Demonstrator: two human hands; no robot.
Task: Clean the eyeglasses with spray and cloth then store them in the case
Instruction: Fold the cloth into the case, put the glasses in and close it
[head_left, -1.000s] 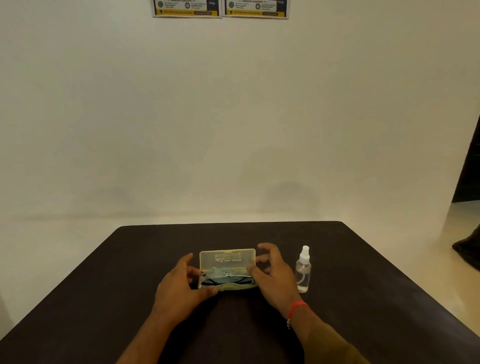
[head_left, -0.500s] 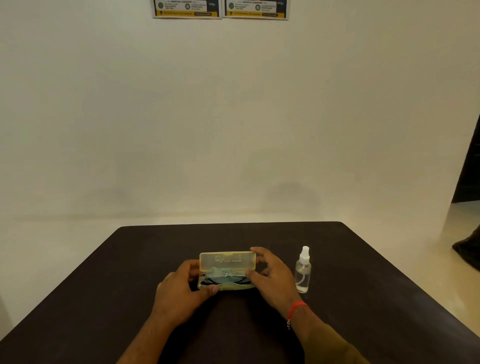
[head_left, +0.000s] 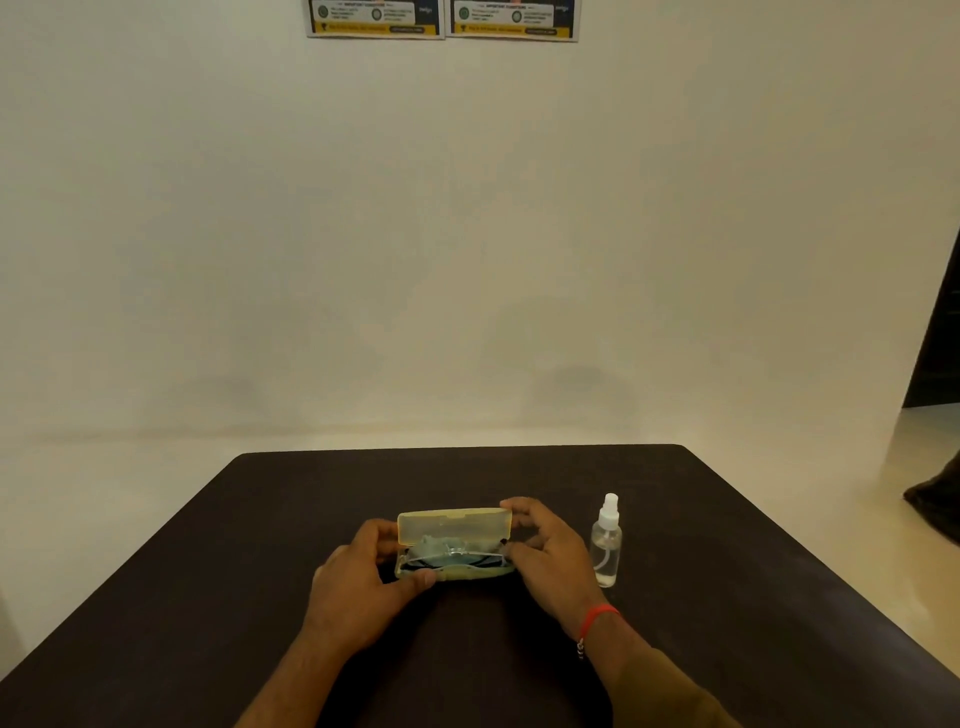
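Two hands on a light, half-open case

Both hands steady the yellowish translucent case at the middle of the dark bench. The left hand grips its left end, thumb on the front edge; the right hand holds the right end, fingers on the raised lid. Inside lie the eyeglasses, folded, with what seems a bluish cloth. Thin plastic should feel light, stiff and rather slick, the lenses fragile, so holding by the ends suits. The spray bottle stands upright just beside the right hand.
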